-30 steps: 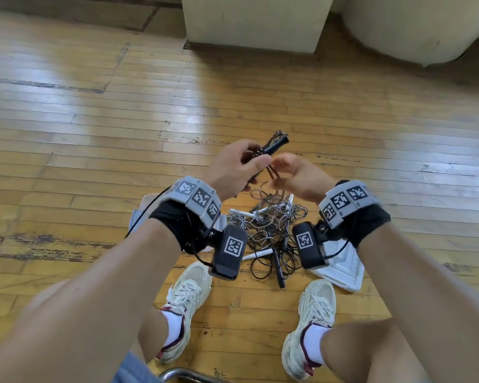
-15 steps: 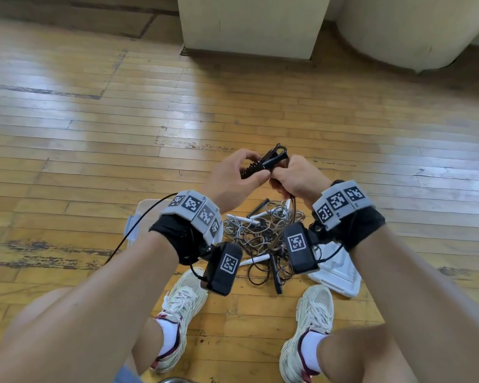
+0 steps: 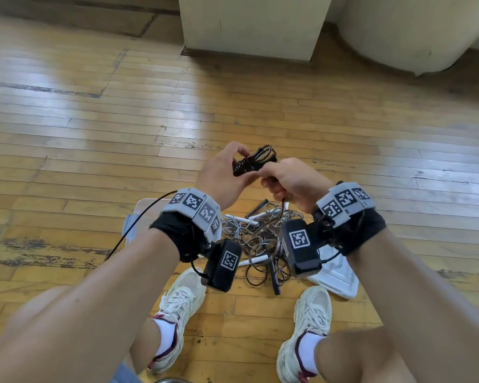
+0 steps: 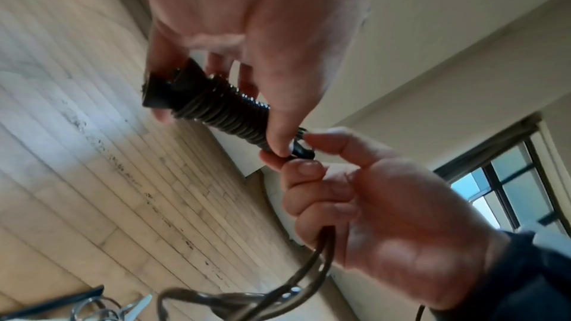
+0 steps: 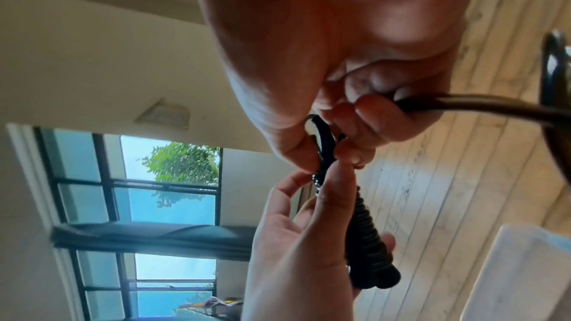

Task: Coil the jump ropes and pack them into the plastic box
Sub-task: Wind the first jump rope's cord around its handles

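- We hold a pair of black ribbed jump-rope handles (image 3: 250,163) up in front of us, above the floor, with both hands meeting around them.
- Our left hand (image 3: 224,176) grips the ribbed handles: in the left wrist view the thumb and fingers are curled round the thick end, and the thumb tip presses near the narrow end where the rope leaves.
- Our right hand (image 3: 293,180) pinches the narrow tip of the handles between thumb and forefinger, just touching the left thumb, while its lower fingers are curled round a brownish rope (image 4: 321,250) that runs out under the palm.
- That rope hangs down from the right fist toward a tangled pile of jump ropes (image 3: 256,236) lying on the wooden floor (image 3: 94,139) between the wrists and our feet.
- The pile has white handles and black handles sticking out of thin loops of cord; we cannot tell how many ropes are in it.
- The clear plastic box (image 3: 134,219) sits on the floor to the left of the pile, mostly hidden behind our left wrist.
- A white lid (image 3: 336,275) lies flat on the floor to the right of the pile, partly under the right wrist camera.
- Our two white sneakers (image 3: 181,302) stand just near the pile, one on each side.
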Tool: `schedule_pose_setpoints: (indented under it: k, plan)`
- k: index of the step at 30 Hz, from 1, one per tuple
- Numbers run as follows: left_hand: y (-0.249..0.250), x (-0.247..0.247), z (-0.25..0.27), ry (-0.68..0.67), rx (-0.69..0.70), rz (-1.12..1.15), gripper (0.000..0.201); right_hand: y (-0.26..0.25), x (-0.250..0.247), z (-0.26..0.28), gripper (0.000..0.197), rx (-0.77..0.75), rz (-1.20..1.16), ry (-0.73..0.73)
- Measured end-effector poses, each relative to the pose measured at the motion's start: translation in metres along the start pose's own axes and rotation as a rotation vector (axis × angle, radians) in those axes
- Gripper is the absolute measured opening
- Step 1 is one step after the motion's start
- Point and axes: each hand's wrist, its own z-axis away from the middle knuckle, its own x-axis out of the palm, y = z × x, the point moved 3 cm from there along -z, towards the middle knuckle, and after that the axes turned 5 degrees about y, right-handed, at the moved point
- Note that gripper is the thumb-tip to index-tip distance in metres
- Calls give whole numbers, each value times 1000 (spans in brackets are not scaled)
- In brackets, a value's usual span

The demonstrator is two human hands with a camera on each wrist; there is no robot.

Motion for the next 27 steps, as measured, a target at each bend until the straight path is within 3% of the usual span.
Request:
schedule_pose_setpoints:
  k: [5,8,10,15,17,21,27]
  plan:
    - [0,0,2,110,84,-107,42,6,7,-2,35,7,-151,46]
    - [2,0,3,125,134,-120,42,8,8,-4,36,-5,-188,71]
    - [1,-2,0,72,102,-35,43,7,5,-4,34,-31,-186,73]
    - [2,-3,-5,-228,-97,270,39,6,-1,-4,30,-48,-181,68]
    - [3,-4,-4,-262,-145,357,36,6,-2,-4,28,-46,-178,67]
    - [3,-4,-2,-148,-84,281,36,3,0,-2,28,-28,-150,39]
    - [1,-8,-4,33,101,-107,37,2,1,0,21,13,-69,36]
